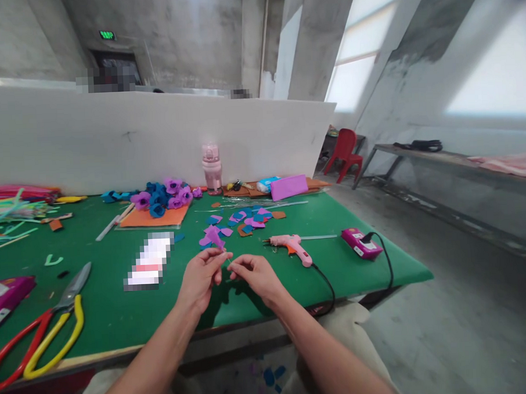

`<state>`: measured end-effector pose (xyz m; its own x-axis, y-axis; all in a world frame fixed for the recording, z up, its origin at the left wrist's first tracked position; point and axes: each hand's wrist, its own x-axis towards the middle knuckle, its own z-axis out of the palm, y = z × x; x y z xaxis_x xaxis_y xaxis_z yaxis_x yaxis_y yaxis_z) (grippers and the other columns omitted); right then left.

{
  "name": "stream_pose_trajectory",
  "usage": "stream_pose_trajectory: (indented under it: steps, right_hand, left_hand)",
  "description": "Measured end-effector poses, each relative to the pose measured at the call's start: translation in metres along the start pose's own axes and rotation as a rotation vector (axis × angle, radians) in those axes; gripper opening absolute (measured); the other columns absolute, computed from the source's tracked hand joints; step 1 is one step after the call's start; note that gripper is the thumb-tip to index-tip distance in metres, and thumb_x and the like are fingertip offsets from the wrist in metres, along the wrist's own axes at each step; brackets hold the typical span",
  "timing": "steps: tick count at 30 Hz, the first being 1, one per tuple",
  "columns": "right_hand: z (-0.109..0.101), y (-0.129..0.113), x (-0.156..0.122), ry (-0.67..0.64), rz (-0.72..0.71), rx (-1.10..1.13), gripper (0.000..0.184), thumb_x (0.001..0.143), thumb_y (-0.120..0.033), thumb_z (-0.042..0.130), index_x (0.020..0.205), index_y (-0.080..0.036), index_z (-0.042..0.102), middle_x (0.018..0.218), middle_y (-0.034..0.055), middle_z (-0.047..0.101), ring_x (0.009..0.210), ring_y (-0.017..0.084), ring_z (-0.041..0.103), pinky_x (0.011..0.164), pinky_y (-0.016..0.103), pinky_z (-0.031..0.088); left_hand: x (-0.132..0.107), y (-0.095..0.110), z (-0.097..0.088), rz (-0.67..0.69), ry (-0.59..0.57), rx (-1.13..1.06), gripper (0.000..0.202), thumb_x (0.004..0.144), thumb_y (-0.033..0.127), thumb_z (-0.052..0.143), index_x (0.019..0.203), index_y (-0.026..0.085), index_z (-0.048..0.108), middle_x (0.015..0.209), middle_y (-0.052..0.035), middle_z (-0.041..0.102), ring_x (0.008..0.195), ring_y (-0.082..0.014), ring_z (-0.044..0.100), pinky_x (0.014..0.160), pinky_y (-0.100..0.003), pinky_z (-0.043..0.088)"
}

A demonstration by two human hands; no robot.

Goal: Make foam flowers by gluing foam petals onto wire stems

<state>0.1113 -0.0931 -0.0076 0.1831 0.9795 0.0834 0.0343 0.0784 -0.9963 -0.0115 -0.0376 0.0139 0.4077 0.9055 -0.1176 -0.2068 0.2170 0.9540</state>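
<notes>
A small purple paper flower (216, 237) stands up from the fingertips of my left hand (200, 279), which pinches its base. A thin wire stem (230, 260) runs from there toward my right hand (255, 274), whose thumb and fingers are closed on it. Just beyond my hands lie loose purple, blue and brown paper petals (250, 219). To the right rests a pink hot glue gun (293, 245), a clear glue stick in its back.
Large red-and-yellow-handled scissors (55, 331) lie at the left front. Finished paper flowers (158, 198) sit on orange sheets (153, 218). A pink bottle (212, 169) stands by the white partition (156, 138). A purple power strip (361, 243) is at the right, its cord over the table edge.
</notes>
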Motion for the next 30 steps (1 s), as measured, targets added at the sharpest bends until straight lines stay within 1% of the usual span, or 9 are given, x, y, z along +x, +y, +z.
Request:
stream_pose_trajectory:
  steps: [6,8,10,12,14,16,19,24,30]
  right_hand:
    - [0.000,0.001,0.000,-0.030,0.014,0.011,0.025,0.072,-0.039,0.058,0.070,-0.015,0.065,0.059,0.0011,0.062,0.055,0.011,0.053,0.056,0.023,0.041]
    - [-0.004,-0.001,0.000,0.021,-0.024,-0.059,0.025,0.072,-0.039,0.058,0.071,-0.015,0.065,0.062,0.0014,0.062,0.057,0.011,0.054,0.058,0.024,0.041]
    - [-0.008,-0.005,0.000,0.126,-0.083,-0.098,0.024,0.073,-0.039,0.057,0.077,-0.016,0.066,0.071,0.0024,0.064,0.065,0.013,0.055,0.062,0.024,0.042]
    - [-0.011,-0.009,0.001,0.167,-0.097,-0.025,0.026,0.076,-0.039,0.054,0.089,-0.018,0.066,0.086,0.0036,0.065,0.077,0.014,0.057,0.069,0.025,0.042]
    - [-0.010,-0.010,0.001,0.092,-0.038,0.153,0.030,0.078,-0.039,0.051,0.098,-0.020,0.064,0.097,0.0044,0.064,0.087,0.015,0.056,0.074,0.026,0.042]
    - [-0.007,-0.009,0.001,0.019,0.038,0.339,0.031,0.078,-0.039,0.051,0.100,-0.021,0.064,0.098,0.0048,0.064,0.088,0.015,0.057,0.075,0.027,0.043]
    - [-0.002,-0.005,0.001,0.029,0.099,0.518,0.029,0.074,-0.040,0.056,0.091,-0.019,0.067,0.089,0.0050,0.065,0.078,0.013,0.057,0.072,0.026,0.044]
    - [0.002,-0.004,0.000,0.109,0.116,0.585,0.025,0.069,-0.037,0.062,0.083,-0.018,0.070,0.084,0.0037,0.065,0.073,0.011,0.055,0.069,0.024,0.043]
    - [0.003,-0.008,-0.003,0.126,0.074,0.573,0.026,0.069,-0.033,0.060,0.088,-0.017,0.070,0.090,0.0055,0.066,0.078,0.013,0.056,0.072,0.025,0.043]
  left_hand:
    - [-0.002,0.000,0.004,-0.027,-0.046,-0.057,0.022,0.063,0.031,0.070,0.070,0.013,0.061,0.063,-0.0002,0.062,0.037,-0.0012,0.040,0.035,-0.015,0.031]
    - [-0.002,0.000,0.003,-0.022,-0.047,-0.086,0.021,0.062,0.029,0.071,0.069,0.013,0.061,0.065,-0.0007,0.063,0.041,-0.0025,0.045,0.038,-0.015,0.035]
    - [-0.002,-0.001,0.003,-0.032,-0.051,-0.108,0.020,0.062,0.027,0.072,0.071,0.013,0.061,0.067,-0.0013,0.063,0.045,-0.0043,0.050,0.041,-0.016,0.039]
    - [-0.002,-0.003,0.003,-0.061,-0.067,-0.125,0.020,0.062,0.026,0.072,0.072,0.013,0.061,0.066,-0.0015,0.064,0.048,-0.0057,0.053,0.044,-0.016,0.043]
    - [-0.001,-0.006,0.005,-0.089,-0.096,-0.142,0.018,0.063,0.025,0.072,0.072,0.013,0.061,0.065,-0.0015,0.064,0.049,-0.0059,0.054,0.045,-0.016,0.044]
    - [-0.001,-0.009,0.007,-0.108,-0.127,-0.159,0.017,0.063,0.024,0.072,0.072,0.012,0.062,0.065,-0.0016,0.063,0.049,-0.0055,0.055,0.046,-0.015,0.044]
    - [0.000,-0.012,0.009,-0.122,-0.147,-0.171,0.017,0.063,0.023,0.072,0.072,0.012,0.063,0.065,-0.0018,0.063,0.050,-0.0054,0.055,0.046,-0.015,0.045]
    - [0.000,-0.014,0.010,-0.128,-0.142,-0.172,0.016,0.063,0.022,0.072,0.070,0.011,0.063,0.065,-0.0027,0.064,0.050,-0.0059,0.056,0.048,-0.016,0.047]
    - [0.002,-0.015,0.009,-0.103,-0.141,-0.173,0.016,0.064,0.022,0.072,0.071,0.011,0.063,0.065,-0.0026,0.064,0.050,-0.0063,0.056,0.048,-0.016,0.047]
